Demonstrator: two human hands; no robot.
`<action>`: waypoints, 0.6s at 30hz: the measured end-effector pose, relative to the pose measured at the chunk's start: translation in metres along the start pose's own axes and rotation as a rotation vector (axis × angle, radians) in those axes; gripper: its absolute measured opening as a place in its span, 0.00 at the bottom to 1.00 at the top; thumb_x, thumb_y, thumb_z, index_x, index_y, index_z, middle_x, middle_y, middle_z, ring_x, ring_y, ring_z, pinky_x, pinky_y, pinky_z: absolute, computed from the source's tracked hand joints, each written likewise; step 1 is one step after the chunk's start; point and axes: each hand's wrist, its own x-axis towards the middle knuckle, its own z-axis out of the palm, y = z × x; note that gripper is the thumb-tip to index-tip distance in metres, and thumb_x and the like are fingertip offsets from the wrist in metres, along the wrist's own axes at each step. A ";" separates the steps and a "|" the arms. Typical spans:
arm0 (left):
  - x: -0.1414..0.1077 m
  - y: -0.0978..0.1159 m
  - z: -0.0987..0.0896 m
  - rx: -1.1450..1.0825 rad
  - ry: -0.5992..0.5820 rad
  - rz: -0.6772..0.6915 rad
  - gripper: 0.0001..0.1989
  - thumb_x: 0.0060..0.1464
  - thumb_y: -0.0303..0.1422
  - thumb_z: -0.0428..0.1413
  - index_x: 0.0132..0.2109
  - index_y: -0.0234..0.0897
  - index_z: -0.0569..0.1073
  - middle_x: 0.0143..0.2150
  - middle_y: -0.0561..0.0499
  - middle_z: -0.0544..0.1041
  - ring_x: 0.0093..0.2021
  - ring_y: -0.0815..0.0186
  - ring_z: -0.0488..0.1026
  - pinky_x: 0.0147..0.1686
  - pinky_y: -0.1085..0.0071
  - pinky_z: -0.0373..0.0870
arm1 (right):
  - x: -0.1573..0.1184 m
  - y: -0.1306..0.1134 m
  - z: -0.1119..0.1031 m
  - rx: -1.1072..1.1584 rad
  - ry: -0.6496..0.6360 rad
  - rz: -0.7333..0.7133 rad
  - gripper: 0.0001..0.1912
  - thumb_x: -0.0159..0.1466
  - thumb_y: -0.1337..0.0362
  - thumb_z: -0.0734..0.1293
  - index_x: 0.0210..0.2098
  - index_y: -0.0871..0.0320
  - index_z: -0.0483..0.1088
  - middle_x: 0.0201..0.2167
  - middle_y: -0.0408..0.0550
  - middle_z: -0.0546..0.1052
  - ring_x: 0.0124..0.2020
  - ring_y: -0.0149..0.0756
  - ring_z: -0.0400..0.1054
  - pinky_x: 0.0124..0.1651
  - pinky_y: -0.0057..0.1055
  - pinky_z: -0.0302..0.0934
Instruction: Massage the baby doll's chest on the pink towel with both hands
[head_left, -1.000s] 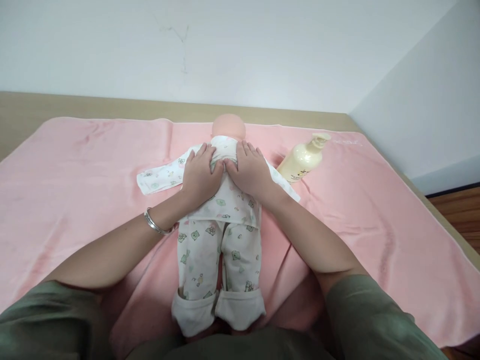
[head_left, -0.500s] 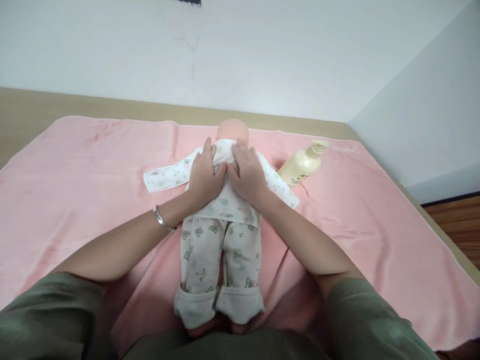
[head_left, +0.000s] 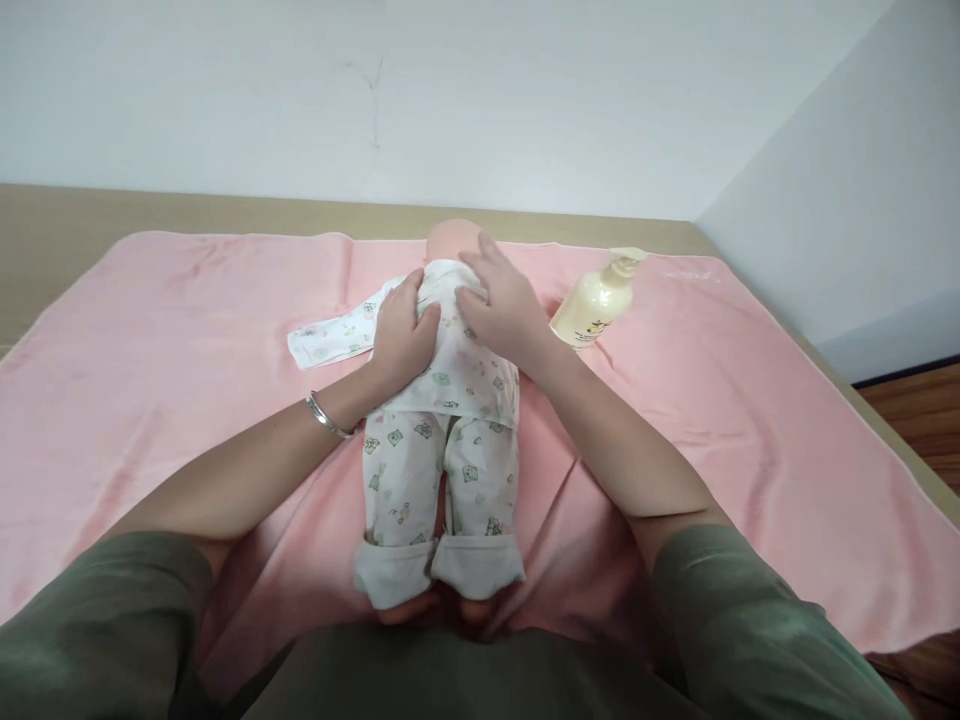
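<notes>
A baby doll (head_left: 450,240) in a white printed top (head_left: 465,370) and matching trousers (head_left: 405,470) lies on a pink blanket, its head at the far end and its feet toward me. No facial features show on the head. My left hand (head_left: 405,335) rests on the left side of the doll's upper body, fingers stretched out and thumb apart. Over the right shoulder is my right hand (head_left: 504,300), fingers spread and partly raised, slightly blurred; it hides the doll's right-side sleeve. The left-side sleeve (head_left: 330,342) lies out flat.
A cream pump bottle (head_left: 596,300) leans to the right of the doll on the pink blanket (head_left: 750,430). The wooden tabletop (head_left: 225,212) shows along the back, against a white wall (head_left: 525,110). Brown wood grain (head_left: 915,410) shows beyond the right edge.
My right hand has lifted from the middle of the doll's back and shifted toward its right shoulder and head, fingers spreading. My left hand stays on the upper body. The view has shifted slightly.
</notes>
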 end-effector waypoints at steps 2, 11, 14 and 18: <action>0.000 0.001 -0.001 0.007 0.002 -0.003 0.30 0.60 0.36 0.51 0.68 0.33 0.66 0.70 0.38 0.70 0.71 0.46 0.66 0.72 0.47 0.60 | 0.001 0.002 -0.003 -0.003 0.130 0.046 0.31 0.69 0.65 0.56 0.71 0.63 0.59 0.78 0.55 0.53 0.80 0.50 0.40 0.79 0.54 0.47; -0.003 0.005 -0.001 0.050 0.021 0.029 0.28 0.60 0.36 0.48 0.64 0.31 0.71 0.65 0.37 0.75 0.67 0.48 0.70 0.71 0.49 0.64 | 0.001 0.017 0.044 -0.029 0.045 0.021 0.29 0.71 0.61 0.59 0.68 0.67 0.65 0.77 0.64 0.55 0.78 0.55 0.46 0.79 0.55 0.42; -0.002 0.003 0.000 0.072 0.023 0.036 0.27 0.60 0.36 0.47 0.63 0.33 0.73 0.65 0.38 0.75 0.68 0.48 0.70 0.72 0.48 0.62 | -0.001 0.019 0.048 -0.016 0.079 0.035 0.29 0.71 0.60 0.60 0.67 0.67 0.66 0.77 0.62 0.54 0.79 0.55 0.46 0.79 0.53 0.43; -0.002 -0.002 0.001 0.072 0.035 0.047 0.27 0.60 0.36 0.48 0.63 0.33 0.73 0.66 0.39 0.75 0.69 0.49 0.69 0.72 0.49 0.62 | -0.007 0.014 0.050 -0.061 0.180 0.052 0.34 0.69 0.62 0.59 0.72 0.68 0.57 0.78 0.63 0.49 0.80 0.54 0.38 0.80 0.54 0.40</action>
